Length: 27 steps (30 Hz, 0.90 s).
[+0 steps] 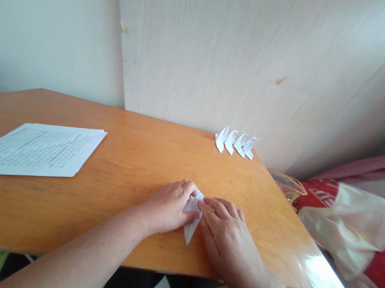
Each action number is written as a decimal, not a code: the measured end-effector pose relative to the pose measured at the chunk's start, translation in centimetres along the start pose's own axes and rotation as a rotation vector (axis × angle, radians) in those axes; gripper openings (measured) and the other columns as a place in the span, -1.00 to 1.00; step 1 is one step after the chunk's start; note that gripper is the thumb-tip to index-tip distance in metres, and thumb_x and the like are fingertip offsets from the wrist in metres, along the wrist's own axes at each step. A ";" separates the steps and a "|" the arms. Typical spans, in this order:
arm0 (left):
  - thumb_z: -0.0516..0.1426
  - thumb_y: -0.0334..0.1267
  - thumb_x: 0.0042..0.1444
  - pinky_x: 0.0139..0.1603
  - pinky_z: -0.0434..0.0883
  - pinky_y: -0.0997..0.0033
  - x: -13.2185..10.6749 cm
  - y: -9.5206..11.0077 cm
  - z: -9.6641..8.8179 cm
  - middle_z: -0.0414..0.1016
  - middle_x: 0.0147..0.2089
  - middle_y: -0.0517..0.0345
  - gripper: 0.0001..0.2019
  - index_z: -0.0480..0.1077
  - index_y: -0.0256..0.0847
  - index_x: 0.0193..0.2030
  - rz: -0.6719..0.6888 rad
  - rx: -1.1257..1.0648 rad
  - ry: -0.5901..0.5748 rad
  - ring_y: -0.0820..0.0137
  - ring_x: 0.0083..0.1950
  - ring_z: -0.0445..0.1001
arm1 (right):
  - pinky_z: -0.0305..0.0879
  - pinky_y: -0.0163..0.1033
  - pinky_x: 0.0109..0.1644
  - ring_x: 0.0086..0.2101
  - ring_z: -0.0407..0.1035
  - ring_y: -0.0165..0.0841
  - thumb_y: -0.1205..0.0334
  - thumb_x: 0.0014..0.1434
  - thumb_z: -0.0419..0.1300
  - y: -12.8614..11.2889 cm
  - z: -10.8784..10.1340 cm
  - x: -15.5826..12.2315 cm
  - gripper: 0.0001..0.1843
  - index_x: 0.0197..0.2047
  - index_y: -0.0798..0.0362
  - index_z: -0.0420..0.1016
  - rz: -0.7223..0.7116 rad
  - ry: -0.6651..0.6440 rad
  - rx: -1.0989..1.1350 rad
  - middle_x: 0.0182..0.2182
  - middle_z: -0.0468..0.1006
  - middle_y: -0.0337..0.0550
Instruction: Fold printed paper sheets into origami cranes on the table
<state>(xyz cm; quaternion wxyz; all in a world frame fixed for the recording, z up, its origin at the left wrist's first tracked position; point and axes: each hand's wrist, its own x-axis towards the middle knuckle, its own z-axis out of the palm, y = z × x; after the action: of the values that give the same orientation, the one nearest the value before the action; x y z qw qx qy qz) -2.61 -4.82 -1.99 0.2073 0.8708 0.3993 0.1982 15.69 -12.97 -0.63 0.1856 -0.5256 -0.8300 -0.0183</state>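
A small white folded paper, kite-shaped with its narrow point toward me, lies on the table near the front edge. My left hand is closed on its left side, with the thumb lying across the paper. From the right, my right hand has its curled fingertips on the paper's right edge; its thumb is mostly hidden. Between them the hands cover much of the paper's upper part.
The wooden table meets a pale panel at the back. Several folded paper figures stand in a row at the far right. A stack of printed sheets lies at left. Bags are beside the table's right edge.
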 end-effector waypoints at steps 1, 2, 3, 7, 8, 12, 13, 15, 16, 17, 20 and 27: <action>0.19 -0.15 0.17 -0.04 0.41 0.24 0.0 0.0 0.0 0.47 -0.05 0.04 -0.75 0.27 -0.14 -0.08 -0.001 -0.006 0.003 0.20 -0.02 0.47 | 0.23 0.06 0.14 0.09 0.30 -0.10 0.35 0.33 0.04 0.1 0.1 0.2 -0.58 0.21 0.03 0.43 0.002 -0.018 -0.013 0.12 0.50 -0.02; 0.19 -0.14 0.17 -0.05 0.41 0.24 0.0 0.0 0.1 0.47 -0.06 0.04 -0.75 0.27 -0.14 -0.09 -0.004 -0.011 0.006 0.21 -0.02 0.48 | 0.23 0.07 0.14 0.08 0.30 -0.09 0.35 0.34 0.03 0.1 0.2 0.3 -0.60 0.18 0.03 0.45 0.006 -0.036 -0.021 0.10 0.51 -0.02; 0.18 -0.12 0.18 -0.06 0.42 0.25 0.0 0.0 0.1 0.48 -0.06 0.04 -0.75 0.26 -0.13 -0.09 -0.007 -0.015 0.012 0.21 -0.02 0.48 | 0.23 0.07 0.14 0.08 0.30 -0.09 0.34 0.34 0.03 0.1 0.3 0.4 -0.62 0.16 0.03 0.47 0.012 -0.048 -0.025 0.09 0.52 -0.02; 0.18 -0.10 0.18 -0.05 0.42 0.25 -0.1 -0.1 0.4 0.48 -0.06 0.03 -0.73 0.26 -0.14 -0.08 -0.005 -0.020 0.041 0.21 -0.03 0.48 | 0.22 0.08 0.15 0.08 0.29 -0.09 0.33 0.35 0.02 0.1 0.7 0.3 -0.62 0.16 0.04 0.48 0.013 -0.058 -0.013 0.08 0.52 -0.02; 0.19 -0.11 0.17 -0.05 0.42 0.25 -0.1 -0.2 0.5 0.48 -0.06 0.03 -0.72 0.27 -0.15 -0.07 0.000 -0.019 0.044 0.21 -0.03 0.48 | 0.22 0.09 0.16 0.09 0.29 -0.09 0.33 0.35 0.01 0.1 0.8 0.3 -0.61 0.17 0.05 0.47 0.010 -0.055 -0.008 0.10 0.51 -0.02; 0.19 -0.16 0.14 -0.01 0.41 0.23 -0.2 -0.3 0.5 0.46 -0.06 0.03 -0.72 0.28 -0.16 -0.04 0.027 -0.002 0.043 0.21 -0.02 0.47 | 0.20 0.10 0.18 0.12 0.28 -0.08 0.31 0.36 0.01 0.1 1.3 0.1 -0.60 0.20 0.06 0.45 0.006 -0.046 -0.006 0.14 0.49 -0.02; 0.18 -0.18 0.14 0.00 0.41 0.23 -0.2 -0.2 0.4 0.46 -0.06 0.03 -0.72 0.29 -0.16 -0.04 0.036 0.005 0.042 0.21 -0.02 0.46 | 0.19 0.10 0.19 0.12 0.28 -0.08 0.31 0.36 0.01 0.1 1.4 0.0 -0.60 0.20 0.06 0.45 0.007 -0.044 -0.008 0.15 0.49 -0.03; 0.17 -0.22 0.13 0.02 0.40 0.23 -0.2 -0.2 0.3 0.45 -0.05 0.03 -0.73 0.31 -0.16 -0.04 0.058 0.019 0.035 0.21 -0.01 0.45 | 0.18 0.09 0.20 0.13 0.27 -0.09 0.29 0.37 0.01 0.1 1.4 0.0 -0.60 0.20 0.05 0.45 0.009 -0.038 -0.010 0.16 0.48 -0.04; 0.17 -0.24 0.13 0.02 0.40 0.23 -0.2 -0.1 0.2 0.45 -0.05 0.04 -0.74 0.33 -0.16 -0.04 0.067 0.026 0.030 0.21 -0.01 0.45 | 0.17 0.09 0.21 0.13 0.27 -0.09 0.28 0.37 0.01 0.1 1.4 0.0 -0.60 0.21 0.05 0.45 0.008 -0.036 -0.011 0.16 0.48 -0.04; 0.16 -0.24 0.13 0.02 0.40 0.24 -0.1 -0.1 0.1 0.45 -0.05 0.04 -0.75 0.34 -0.15 -0.05 0.072 0.032 0.023 0.21 -0.01 0.45 | 0.17 0.08 0.21 0.13 0.27 -0.09 0.27 0.38 0.01 0.0 1.4 0.0 -0.60 0.20 0.04 0.45 0.008 -0.033 -0.013 0.16 0.48 -0.05; 0.15 -0.23 0.14 -0.02 0.41 0.25 -0.1 0.1 -0.2 0.44 -0.08 0.06 -0.78 0.38 -0.14 -0.07 0.070 0.043 -0.005 0.22 -0.04 0.45 | 0.18 0.08 0.20 0.13 0.28 -0.10 0.26 0.38 0.01 -0.1 1.4 0.0 -0.61 0.20 0.04 0.46 0.012 -0.031 -0.022 0.16 0.49 -0.06; 0.13 -0.24 0.12 -0.04 0.40 0.27 -0.1 0.1 -0.3 0.42 -0.10 0.07 -0.77 0.41 -0.14 -0.07 0.067 0.050 -0.024 0.24 -0.08 0.45 | 0.20 0.10 0.18 0.13 0.28 -0.07 0.21 0.39 0.01 0.0 1.3 -0.1 -0.62 0.18 0.00 0.47 0.024 -0.030 -0.044 0.15 0.50 -0.06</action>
<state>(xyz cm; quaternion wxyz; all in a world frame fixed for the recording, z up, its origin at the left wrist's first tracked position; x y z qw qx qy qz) -2.81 -4.93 -1.70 0.1834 0.8908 0.3725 0.1845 15.36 -12.77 -1.84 0.1620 -0.5395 -0.8258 -0.0265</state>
